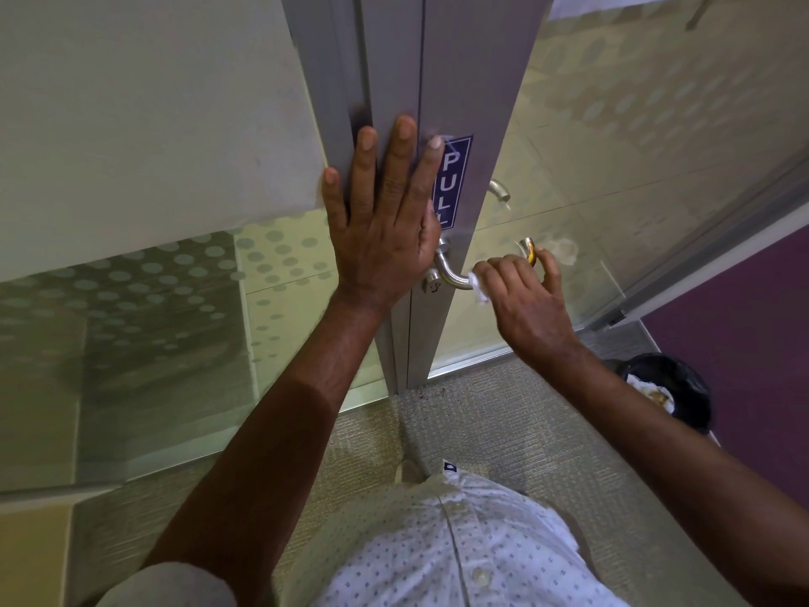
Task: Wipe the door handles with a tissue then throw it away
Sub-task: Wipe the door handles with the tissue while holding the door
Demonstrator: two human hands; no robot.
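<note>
A curved silver door handle point(451, 273) sticks out from the grey door frame point(473, 102), below a blue PULL sticker point(453, 177). My right hand point(521, 295) is closed around the handle's outer part with a white tissue point(479, 289) wrapped between fingers and metal. My left hand point(385, 212) lies flat with fingers spread against the door frame, just above the handle's base. A second handle point(501, 190) shows on the far side of the glass.
A black-lined waste bin point(674, 392) with crumpled paper stands on the carpet at the right, beside a purple wall point(744, 335). Frosted dotted glass panels point(175, 300) flank the door. A keyhole point(432, 282) sits under the handle.
</note>
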